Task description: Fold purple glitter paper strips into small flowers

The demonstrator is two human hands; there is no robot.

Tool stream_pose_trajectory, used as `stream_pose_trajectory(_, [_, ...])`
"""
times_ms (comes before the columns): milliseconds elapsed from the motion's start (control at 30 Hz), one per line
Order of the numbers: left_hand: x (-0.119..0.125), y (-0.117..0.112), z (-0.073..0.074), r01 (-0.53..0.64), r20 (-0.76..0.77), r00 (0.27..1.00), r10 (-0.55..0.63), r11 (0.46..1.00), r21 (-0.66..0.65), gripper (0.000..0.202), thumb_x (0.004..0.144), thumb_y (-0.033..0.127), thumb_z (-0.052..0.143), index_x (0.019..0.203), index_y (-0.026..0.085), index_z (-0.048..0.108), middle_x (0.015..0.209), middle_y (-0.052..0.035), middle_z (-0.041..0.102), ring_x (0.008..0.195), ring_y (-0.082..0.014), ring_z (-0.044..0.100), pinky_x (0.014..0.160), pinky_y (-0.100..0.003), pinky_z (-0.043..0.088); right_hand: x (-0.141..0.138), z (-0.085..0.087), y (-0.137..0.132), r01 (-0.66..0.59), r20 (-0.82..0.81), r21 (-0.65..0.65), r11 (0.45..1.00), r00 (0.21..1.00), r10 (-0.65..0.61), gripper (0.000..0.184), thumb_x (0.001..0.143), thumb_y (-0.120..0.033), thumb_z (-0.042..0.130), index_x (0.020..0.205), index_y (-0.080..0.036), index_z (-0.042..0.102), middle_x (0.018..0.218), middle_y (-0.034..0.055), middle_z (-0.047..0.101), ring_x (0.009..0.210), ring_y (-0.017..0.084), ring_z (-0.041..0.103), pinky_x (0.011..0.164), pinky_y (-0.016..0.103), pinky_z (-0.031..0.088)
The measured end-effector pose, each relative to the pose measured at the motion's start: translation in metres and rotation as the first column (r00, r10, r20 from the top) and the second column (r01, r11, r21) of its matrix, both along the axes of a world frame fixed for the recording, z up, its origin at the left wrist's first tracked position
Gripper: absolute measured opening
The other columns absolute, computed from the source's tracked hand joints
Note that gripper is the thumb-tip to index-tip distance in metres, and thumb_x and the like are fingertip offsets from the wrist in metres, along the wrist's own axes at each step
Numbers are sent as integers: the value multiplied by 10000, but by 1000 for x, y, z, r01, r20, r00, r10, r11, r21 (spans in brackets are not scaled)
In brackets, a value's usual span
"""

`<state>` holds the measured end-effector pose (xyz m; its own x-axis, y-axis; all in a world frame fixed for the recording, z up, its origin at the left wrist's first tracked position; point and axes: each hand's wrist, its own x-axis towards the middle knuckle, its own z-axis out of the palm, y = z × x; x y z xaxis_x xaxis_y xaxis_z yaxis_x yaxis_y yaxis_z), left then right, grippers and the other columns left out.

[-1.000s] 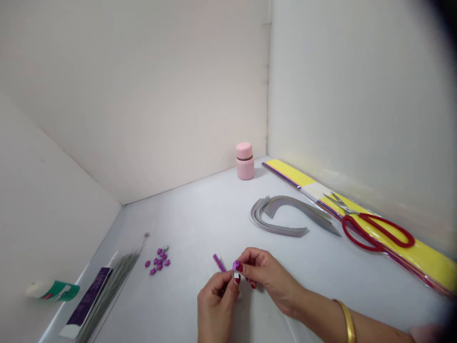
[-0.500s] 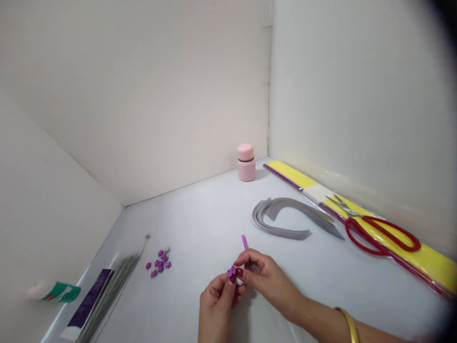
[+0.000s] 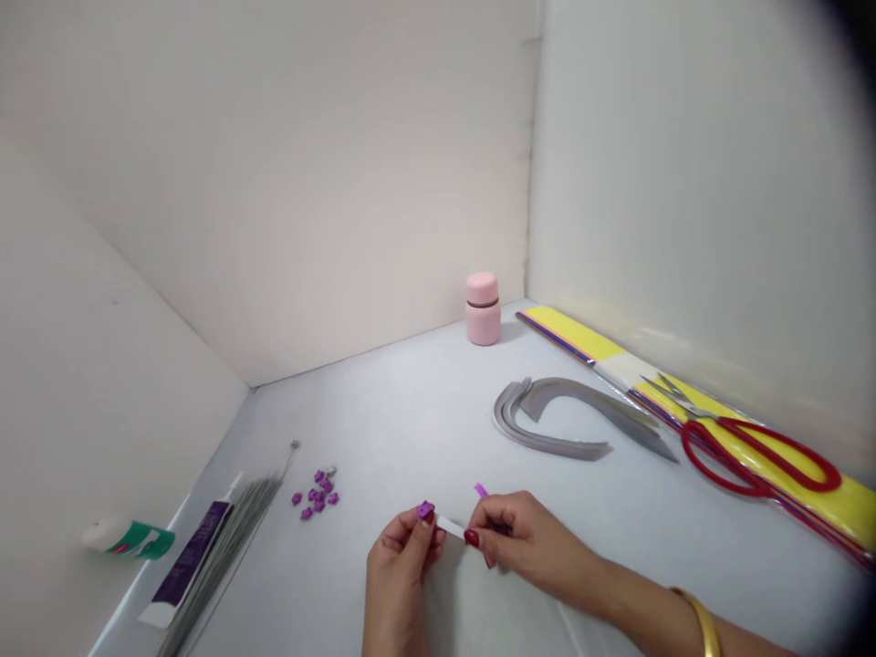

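My left hand [image 3: 401, 557] pinches the folded, knot-like end [image 3: 425, 509] of a narrow paper strip between thumb and fingers. The strip's white side [image 3: 450, 526] stretches across to my right hand [image 3: 524, 537], which is closed on it. A purple tail end [image 3: 482, 490] of the strip sticks up behind the right hand's fingers. Left of the hands, several small purple folded paper stars [image 3: 319, 498] lie in a loose cluster on the table.
A pink jar [image 3: 483, 310] stands by the back corner. Curled grey strips [image 3: 551, 444] lie in front of red-handled scissors [image 3: 759, 456] on a yellow paper pack [image 3: 568, 333]. Thin wires [image 3: 229, 547], a purple-and-white tube [image 3: 192, 557] and a green-and-white bottle [image 3: 147, 540] lie at the left.
My hands have moved apart, with the right going rightward along the strip, so the white length now shows between them. The view has shifted slightly.
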<state>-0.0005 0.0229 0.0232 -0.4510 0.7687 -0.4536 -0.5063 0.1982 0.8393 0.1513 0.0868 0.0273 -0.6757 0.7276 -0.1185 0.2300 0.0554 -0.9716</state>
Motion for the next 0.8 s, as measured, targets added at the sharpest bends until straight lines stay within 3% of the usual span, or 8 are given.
stream_pose_trajectory(100, [-7,0,2,-55,-13,998,55,998,7,261,518,275,823,685,118,697,577,16,660,529,-64,582,558,-144,478,8,9,9,-45,11,53,998,999,44,175,747,-266,598,622,-152,641,561,-6,554,530,113,454,505,222,338])
stream_pose_trajectory(200, [-15,1,2,-106,-27,994,106,994,14,229,540,243,813,703,129,701,602,26,663,538,-55,589,569,-133,481,16,17,18,-51,-21,106,993,998,53,132,693,-270,670,605,-172,660,729,31,624,790,182,529,732,275,381])
stream_pose_trajectory(300, [-21,3,0,-141,-37,989,141,990,2,229,506,202,826,684,130,701,580,31,661,520,-53,590,560,-129,486,21,19,21,-60,-63,-82,995,997,55,156,735,-315,643,790,-172,673,664,26,637,657,154,546,618,263,400])
stream_pose_trajectory(400, [-22,4,-3,-127,-33,991,127,992,-4,241,506,208,826,691,127,695,562,27,655,505,-57,586,538,-134,483,22,19,18,-144,-259,-339,930,964,55,222,744,-313,645,899,-154,638,606,16,659,513,110,541,523,225,382])
stream_pose_trajectory(500, [-20,4,-7,-80,-25,996,80,997,-8,250,537,240,813,715,120,683,550,9,650,496,-73,584,524,-157,482,22,22,13,-292,-489,-505,812,872,10,214,752,-318,646,860,-133,655,840,101,710,661,145,640,588,238,412])
stream_pose_trajectory(600, [-17,4,-9,-47,-23,999,47,999,-15,275,535,262,814,720,108,681,553,-8,655,487,-72,577,505,-151,472,22,26,10,-348,-548,-569,745,836,-27,315,691,-256,712,985,-161,649,1038,129,671,910,208,634,711,280,436])
stream_pose_trajectory(700, [-15,4,-10,-26,-16,1000,26,1000,-12,293,504,263,830,698,101,682,535,7,638,473,-59,566,497,-139,462,20,25,12,-186,-454,-526,830,887,-89,262,670,-286,738,889,-168,658,878,90,705,749,165,642,643,255,428])
stream_pose_trajectory(800, [-11,3,-9,6,-9,1000,-6,1000,-11,285,504,248,831,698,100,685,541,6,637,479,-66,569,509,-152,464,16,22,13,-10,-353,-382,924,926,-136,268,726,-407,671,712,-141,651,619,14,628,469,77,481,475,208,332])
